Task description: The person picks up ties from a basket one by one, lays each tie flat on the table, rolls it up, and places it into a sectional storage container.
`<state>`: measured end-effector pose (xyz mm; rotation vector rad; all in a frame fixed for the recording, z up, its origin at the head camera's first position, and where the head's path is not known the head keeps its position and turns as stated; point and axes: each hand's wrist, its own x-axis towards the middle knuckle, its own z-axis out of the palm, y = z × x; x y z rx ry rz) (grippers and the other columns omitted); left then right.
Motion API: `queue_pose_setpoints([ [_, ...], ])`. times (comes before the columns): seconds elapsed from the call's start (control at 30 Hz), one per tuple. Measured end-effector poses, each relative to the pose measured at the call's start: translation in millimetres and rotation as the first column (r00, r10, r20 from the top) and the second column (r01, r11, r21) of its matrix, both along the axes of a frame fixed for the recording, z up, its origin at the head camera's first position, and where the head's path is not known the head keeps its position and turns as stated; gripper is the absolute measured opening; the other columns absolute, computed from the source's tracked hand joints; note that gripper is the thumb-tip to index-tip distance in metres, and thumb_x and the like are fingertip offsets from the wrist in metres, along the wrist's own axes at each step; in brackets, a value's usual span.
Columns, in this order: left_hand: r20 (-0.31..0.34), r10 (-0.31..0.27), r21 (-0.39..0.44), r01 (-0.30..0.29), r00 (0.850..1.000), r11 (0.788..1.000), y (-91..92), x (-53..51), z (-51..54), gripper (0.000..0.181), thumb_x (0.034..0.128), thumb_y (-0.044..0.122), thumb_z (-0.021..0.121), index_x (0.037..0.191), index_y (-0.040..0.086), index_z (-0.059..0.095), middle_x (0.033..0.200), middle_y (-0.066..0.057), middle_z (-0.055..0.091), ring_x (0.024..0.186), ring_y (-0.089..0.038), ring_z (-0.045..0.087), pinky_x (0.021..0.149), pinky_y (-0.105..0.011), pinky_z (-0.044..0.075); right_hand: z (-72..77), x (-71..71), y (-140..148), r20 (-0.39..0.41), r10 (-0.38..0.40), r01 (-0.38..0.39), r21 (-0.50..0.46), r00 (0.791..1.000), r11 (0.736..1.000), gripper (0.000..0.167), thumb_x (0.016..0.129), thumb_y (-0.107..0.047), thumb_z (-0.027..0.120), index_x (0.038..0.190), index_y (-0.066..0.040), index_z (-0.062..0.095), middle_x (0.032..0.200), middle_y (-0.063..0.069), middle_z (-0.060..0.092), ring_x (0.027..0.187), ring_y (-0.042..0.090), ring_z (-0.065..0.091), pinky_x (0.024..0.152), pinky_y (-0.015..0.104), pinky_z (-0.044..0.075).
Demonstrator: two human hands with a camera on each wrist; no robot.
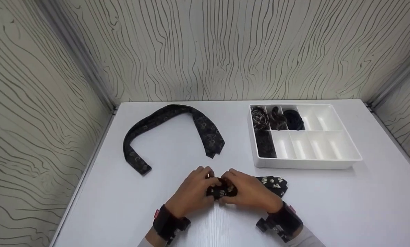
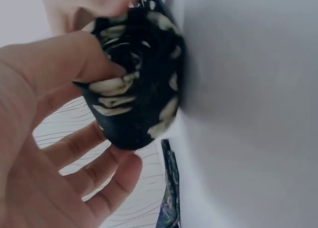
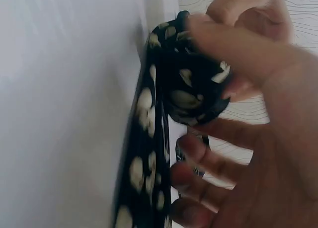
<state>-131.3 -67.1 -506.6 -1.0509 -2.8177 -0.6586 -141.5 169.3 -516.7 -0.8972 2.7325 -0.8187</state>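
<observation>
Between both hands is a black necktie with cream flowers (image 1: 222,192), partly rolled into a coil. My left hand (image 1: 193,190) grips the coil's left end; in the left wrist view its thumb presses into the middle of the rolled tie (image 2: 134,104). At the coil's other end, my right hand (image 1: 248,190) holds it between thumb and fingers. The unrolled tail (image 1: 273,183) runs out flat on the table beyond the right hand, and in the right wrist view this tail (image 3: 144,153) leads up to the coil.
A dark patterned necktie (image 1: 164,115) lies in an arch at the back left of the white table (image 1: 105,192). At the back right stands a white divided tray (image 1: 308,164); several of its left compartments hold rolled dark ties (image 1: 294,120). Wood-patterned walls (image 1: 198,51) enclose the table.
</observation>
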Motion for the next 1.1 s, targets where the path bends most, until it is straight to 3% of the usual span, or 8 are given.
queue_pose_setpoints([
  [0.13,0.028,-0.01,0.031,0.009,1.0,0.999,-0.8,1.2,-0.8,0.04,0.0848,0.023,0.089,0.123,0.025,0.076,0.115,0.005,0.063,0.103,-0.012,0.057,0.092,-0.028,0.053,-0.4,0.7,-0.4,0.011,-0.001,0.001,-0.001,1.0,1.0,0.04,0.084,-0.041,0.088,0.111,-0.023,0.064,0.098,-0.01,0.065,0.088,0.006,0.06,0.076,0.028,0.052],
  [0.37,-0.008,-0.026,0.029,0.026,1.0,0.999,2.2,1.7,-0.7,0.036,0.0815,0.022,0.09,0.115,0.025,0.077,0.114,0.005,0.065,0.103,-0.013,0.058,0.091,-0.028,0.053,3.8,2.0,-3.7,-0.015,0.028,-0.027,0.072,0.999,0.997,0.057,0.083,-0.048,0.087,0.126,-0.021,0.062,0.108,-0.008,0.062,0.093,0.012,0.065,0.078,0.031,0.056],
  [0.53,0.007,-0.013,0.017,0.013,1.0,1.0,1.5,3.1,0.5,0.043,0.0835,0.022,0.089,0.123,0.025,0.073,0.117,0.004,0.064,0.105,-0.013,0.058,0.092,-0.028,0.054,3.3,1.3,-1.9,-0.005,0.003,-0.002,0.081,1.0,0.997,0.047,0.082,-0.036,0.087,0.12,-0.021,0.064,0.104,-0.009,0.064,0.089,0.01,0.063,0.076,0.031,0.054],
  [0.7,-0.007,-0.011,-0.002,0.011,1.0,1.0,-2.5,0.5,3.0,0.034,0.0805,0.022,0.09,0.112,0.023,0.077,0.113,0.003,0.065,0.103,-0.014,0.056,0.09,-0.03,0.052,1.9,0.5,2.0,0.0,0.015,-0.015,0.073,1.0,0.997,0.058,0.078,-0.049,0.091,0.122,-0.022,0.065,0.108,-0.01,0.063,0.093,0.009,0.063,0.08,0.032,0.056],
  [0.8,-0.014,0.012,-0.011,-0.012,1.0,1.0,-4.0,-0.7,4.1,0.034,0.0766,0.021,0.091,0.109,0.023,0.079,0.11,0.004,0.065,0.102,-0.014,0.055,0.09,-0.031,0.051,3.1,-0.3,3.6,0.058,0.003,-0.006,0.052,0.998,0.999,0.065,0.076,-0.052,0.091,0.126,-0.022,0.063,0.111,-0.008,0.067,0.1,0.011,0.066,0.086,0.035,0.057],
  [0.93,-0.046,0.014,-0.03,-0.015,0.999,0.999,-0.2,0.1,2.9,0.035,0.0747,0.022,0.09,0.108,0.023,0.08,0.112,0.003,0.065,0.104,-0.015,0.054,0.092,-0.032,0.05,3.9,0.4,1.8,0.11,0.005,-0.01,0.05,0.994,0.999,0.071,0.079,-0.06,0.087,0.133,-0.026,0.056,0.109,-0.006,0.071,0.097,0.012,0.068,0.081,0.034,0.056],
  [1.03,-0.057,-0.011,-0.016,0.01,0.998,1.0,3.1,1.7,0.6,0.037,0.0783,0.022,0.089,0.113,0.023,0.079,0.117,0.002,0.064,0.108,-0.016,0.055,0.095,-0.032,0.052,1.5,1.6,-1.4,0.074,0.021,-0.025,0.051,0.997,0.998,0.062,0.084,-0.056,0.085,0.129,-0.025,0.055,0.105,-0.004,0.073,0.092,0.014,0.07,0.077,0.033,0.055],
  [1.1,-0.02,-0.017,0.02,0.017,1.0,1.0,3.2,2.9,-0.7,0.043,0.0801,0.019,0.089,0.121,0.025,0.077,0.12,0.002,0.063,0.11,-0.015,0.055,0.097,-0.03,0.054,-0.9,2.4,-2.9,0.032,0.026,-0.028,0.051,0.999,0.998,0.055,0.085,-0.047,0.086,0.124,-0.023,0.057,0.105,-0.003,0.074,0.092,0.016,0.071,0.077,0.034,0.057],
])
